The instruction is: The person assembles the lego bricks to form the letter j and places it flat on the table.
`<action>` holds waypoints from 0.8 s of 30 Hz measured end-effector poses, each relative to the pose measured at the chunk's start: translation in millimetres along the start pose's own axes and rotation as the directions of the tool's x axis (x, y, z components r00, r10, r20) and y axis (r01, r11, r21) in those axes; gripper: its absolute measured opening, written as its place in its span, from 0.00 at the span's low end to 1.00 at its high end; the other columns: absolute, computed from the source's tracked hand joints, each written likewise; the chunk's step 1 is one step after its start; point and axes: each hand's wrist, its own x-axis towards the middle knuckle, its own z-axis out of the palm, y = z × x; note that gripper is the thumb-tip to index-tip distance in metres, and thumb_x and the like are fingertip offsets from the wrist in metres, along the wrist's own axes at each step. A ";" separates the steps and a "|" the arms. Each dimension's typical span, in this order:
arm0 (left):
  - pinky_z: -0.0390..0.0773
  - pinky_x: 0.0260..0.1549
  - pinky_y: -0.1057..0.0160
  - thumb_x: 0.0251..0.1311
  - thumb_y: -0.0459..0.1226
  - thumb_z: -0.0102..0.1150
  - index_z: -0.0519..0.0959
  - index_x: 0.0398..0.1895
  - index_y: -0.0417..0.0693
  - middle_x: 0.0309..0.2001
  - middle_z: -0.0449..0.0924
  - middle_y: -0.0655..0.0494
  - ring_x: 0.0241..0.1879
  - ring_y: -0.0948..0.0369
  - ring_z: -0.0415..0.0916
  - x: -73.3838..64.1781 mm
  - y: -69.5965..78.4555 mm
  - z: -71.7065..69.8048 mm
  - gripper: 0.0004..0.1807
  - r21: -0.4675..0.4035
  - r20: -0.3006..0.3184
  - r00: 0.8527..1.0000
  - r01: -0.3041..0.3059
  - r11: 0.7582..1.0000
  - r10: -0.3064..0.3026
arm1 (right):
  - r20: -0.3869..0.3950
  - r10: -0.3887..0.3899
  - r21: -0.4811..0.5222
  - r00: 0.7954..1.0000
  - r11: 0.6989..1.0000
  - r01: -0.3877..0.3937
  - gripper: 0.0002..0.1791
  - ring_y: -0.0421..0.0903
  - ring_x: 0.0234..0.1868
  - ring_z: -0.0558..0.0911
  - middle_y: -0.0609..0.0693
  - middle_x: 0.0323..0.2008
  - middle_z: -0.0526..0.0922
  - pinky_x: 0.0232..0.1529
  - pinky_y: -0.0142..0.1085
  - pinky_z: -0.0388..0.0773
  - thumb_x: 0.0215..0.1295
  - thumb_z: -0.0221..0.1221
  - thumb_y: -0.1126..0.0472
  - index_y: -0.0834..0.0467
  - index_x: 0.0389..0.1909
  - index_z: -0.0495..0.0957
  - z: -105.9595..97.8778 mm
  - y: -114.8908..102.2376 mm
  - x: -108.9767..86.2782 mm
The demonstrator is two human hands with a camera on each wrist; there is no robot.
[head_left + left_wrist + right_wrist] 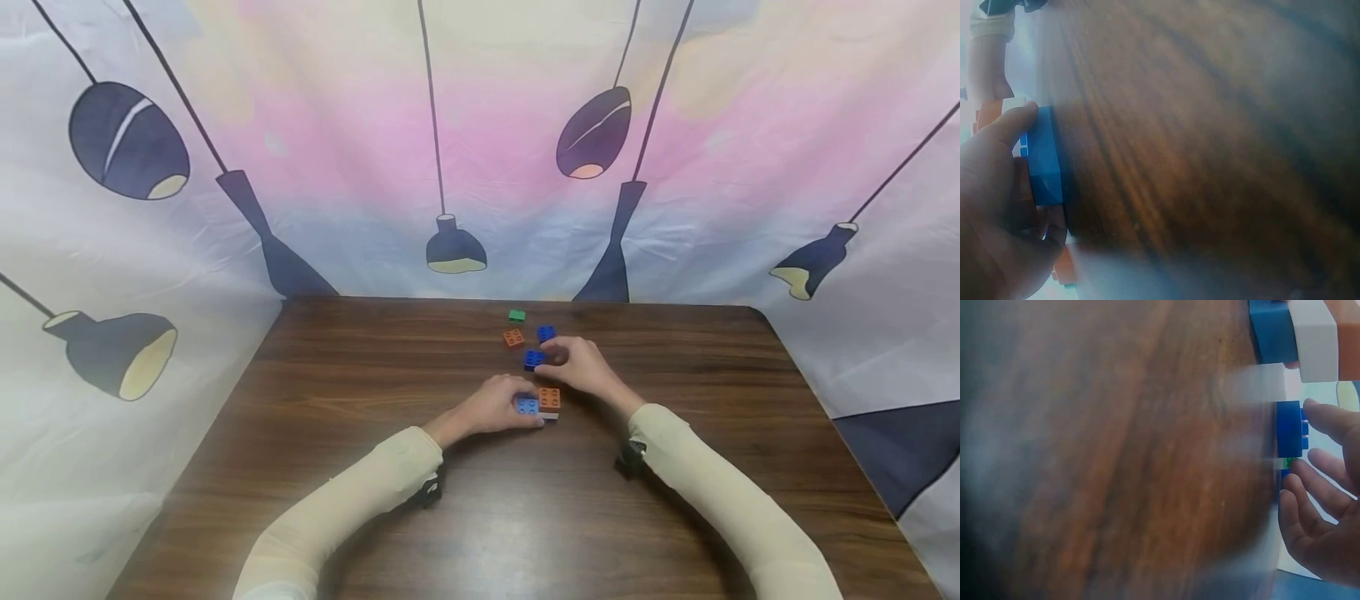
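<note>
Stacked bricks (550,400) gripped by left hand (495,406)

Fingers and thumb pinch the boxy, studded stack, orange over white over blue, on the wood-grained tabletop (360,358). Just beyond, the right hand (587,367), fingers parted and gently bent, is at a dark-blue brick (534,360) with round studs; contact is unclear.
</note>
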 end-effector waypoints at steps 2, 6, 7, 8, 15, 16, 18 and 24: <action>0.77 0.52 0.62 0.62 0.54 0.69 0.82 0.57 0.47 0.52 0.85 0.56 0.50 0.63 0.78 0.0 0.2 0.3 0.27 0.001 -0.001 1.000 -0.001 1.000 0.001 | 0.002 0.002 0.004 1.000 1.000 -0.002 0.25 0.49 0.45 0.86 0.56 0.49 0.87 0.46 0.45 0.84 0.62 0.72 0.52 0.60 0.57 0.82 0.9 -0.9 1.2; 0.76 0.52 0.62 0.62 0.54 0.69 0.82 0.57 0.47 0.52 0.85 0.57 0.50 0.63 0.78 0.4 -0.1 0.8 0.27 0.008 -0.003 1.000 -0.001 1.000 0.001 | 0.005 -0.003 0.003 1.000 1.000 0.003 0.26 0.49 0.43 0.86 0.57 0.49 0.87 0.45 0.44 0.84 0.61 0.73 0.53 0.61 0.57 0.82 2.3 -3.0 3.2; 0.76 0.52 0.62 0.62 0.54 0.69 0.82 0.57 0.47 0.52 0.85 0.56 0.50 0.63 0.78 0.6 -0.3 1.0 0.27 0.009 -0.004 1.000 -0.002 1.000 0.002 | 0.006 -0.005 0.001 1.000 1.000 0.005 0.26 0.49 0.43 0.86 0.57 0.49 0.87 0.45 0.44 0.84 0.61 0.73 0.54 0.61 0.57 0.82 2.6 -3.5 3.6; 0.76 0.52 0.62 0.62 0.54 0.69 0.82 0.57 0.47 0.52 0.85 0.56 0.50 0.62 0.78 0.8 -0.3 1.1 0.27 0.010 -0.005 1.000 -0.002 1.000 0.002 | 0.007 -0.008 -0.003 1.000 1.000 0.008 0.26 0.49 0.43 0.86 0.57 0.49 0.87 0.45 0.44 0.84 0.61 0.73 0.54 0.61 0.57 0.82 2.8 -4.0 3.9; 0.76 0.54 0.60 0.62 0.53 0.69 0.83 0.57 0.47 0.53 0.85 0.56 0.51 0.62 0.79 1.0 0.4 1.6 0.26 0.014 -0.008 1.000 0.001 1.000 -0.001 | 0.020 -0.016 -0.055 1.000 0.998 0.017 0.25 0.47 0.40 0.86 0.56 0.46 0.88 0.43 0.44 0.84 0.61 0.73 0.54 0.61 0.57 0.83 4.7 -5.4 7.1; 0.76 0.54 0.60 0.62 0.53 0.70 0.83 0.57 0.47 0.53 0.85 0.56 0.51 0.62 0.78 1.1 0.3 1.6 0.26 0.015 -0.008 1.000 0.002 1.000 -0.002 | 0.022 -0.014 -0.060 1.000 0.998 0.015 0.25 0.47 0.40 0.86 0.56 0.45 0.88 0.43 0.44 0.84 0.61 0.73 0.54 0.61 0.56 0.83 5.1 -5.3 7.6; 0.76 0.54 0.60 0.62 0.53 0.70 0.83 0.57 0.47 0.53 0.85 0.56 0.51 0.61 0.78 1.2 0.2 1.7 0.26 0.015 -0.008 1.000 0.002 1.000 -0.002 | 0.026 -0.007 -0.071 1.000 0.997 0.009 0.25 0.47 0.40 0.86 0.56 0.45 0.88 0.43 0.44 0.84 0.61 0.73 0.54 0.60 0.56 0.83 5.7 -5.0 8.4; 0.76 0.54 0.60 0.62 0.53 0.69 0.83 0.57 0.47 0.54 0.85 0.56 0.51 0.62 0.78 0.9 0.5 1.4 0.27 0.021 -0.009 1.000 0.004 1.000 -0.004 | 0.036 -0.008 -0.067 0.999 0.998 0.011 0.22 0.47 0.39 0.86 0.57 0.45 0.88 0.43 0.45 0.84 0.62 0.72 0.55 0.60 0.55 0.84 3.9 -3.1 8.7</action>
